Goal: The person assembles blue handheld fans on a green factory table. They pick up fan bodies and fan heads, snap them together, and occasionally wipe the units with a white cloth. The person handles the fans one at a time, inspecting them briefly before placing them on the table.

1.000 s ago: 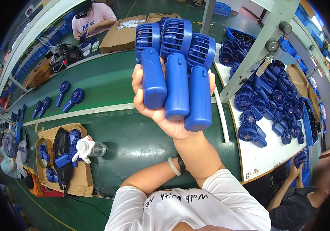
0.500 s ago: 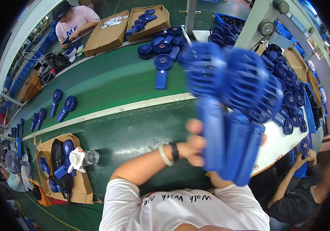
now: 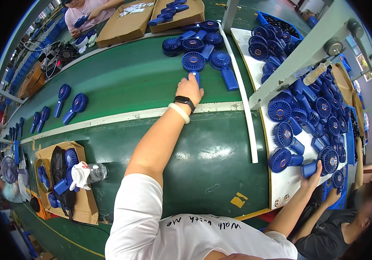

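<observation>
Across my white T-shirt (image 3: 203,238) runs one line of dark, handwritten-style lettering (image 3: 203,221), upside down from where I look. Two small round printed marks (image 3: 277,202) sit near my corner of the white counter (image 3: 281,182). Any marking on the blue fans (image 3: 283,133) is too small for me to read.

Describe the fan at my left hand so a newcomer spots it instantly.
Start at the green belt crossing the picture. Toward its right, beside the long white tube, sits a cluster of blue fans. The handheld fan is the one whose handle the left hand partly covers; no hand touches its neighbours.
</observation>
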Tool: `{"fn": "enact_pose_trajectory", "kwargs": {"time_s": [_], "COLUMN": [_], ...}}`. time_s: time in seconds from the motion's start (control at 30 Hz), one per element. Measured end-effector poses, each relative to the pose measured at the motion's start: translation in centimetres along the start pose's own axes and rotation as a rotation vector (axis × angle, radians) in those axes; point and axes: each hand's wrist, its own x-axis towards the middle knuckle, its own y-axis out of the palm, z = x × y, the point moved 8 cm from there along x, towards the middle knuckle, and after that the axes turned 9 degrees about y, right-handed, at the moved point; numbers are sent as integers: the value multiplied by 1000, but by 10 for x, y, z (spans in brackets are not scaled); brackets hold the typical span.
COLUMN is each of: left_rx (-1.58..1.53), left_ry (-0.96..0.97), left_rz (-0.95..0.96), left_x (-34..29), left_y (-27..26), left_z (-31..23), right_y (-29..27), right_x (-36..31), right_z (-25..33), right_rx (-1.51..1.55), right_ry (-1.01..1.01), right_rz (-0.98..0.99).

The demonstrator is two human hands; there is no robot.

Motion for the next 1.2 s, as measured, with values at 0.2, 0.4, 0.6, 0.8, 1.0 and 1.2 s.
{"fn": "enact_pose_trajectory", "kwargs": {"time_s": [0.2,0.4,0.6,0.8,1.0,1.2], "left_rx": [-200,-2071,-2592,-2503,-1616,-1970], "left_ry": [-119,-253,-24,-52,-95,-186], "left_rz": [-142,78,201,132,-247,-195], "left_x": [-20,-140,-196,-187,-192,-189], "left_y": [-41,-26,-23,-22,-13,-14], "left_z": [47,43,27,29,65,61], "right_y": [27,21,43,174,330,505], "right_x": [25,36,10,-160,-212,-198], "right_z": [5,-1,50,19,-137,-229], "right_rx": [-267,-761,-1131,-712,-735,-1013], "right_ry": [-156,-207,-815,-984,-637,-960], "right_rz": [108,-43,-259,93,820,1086]}}
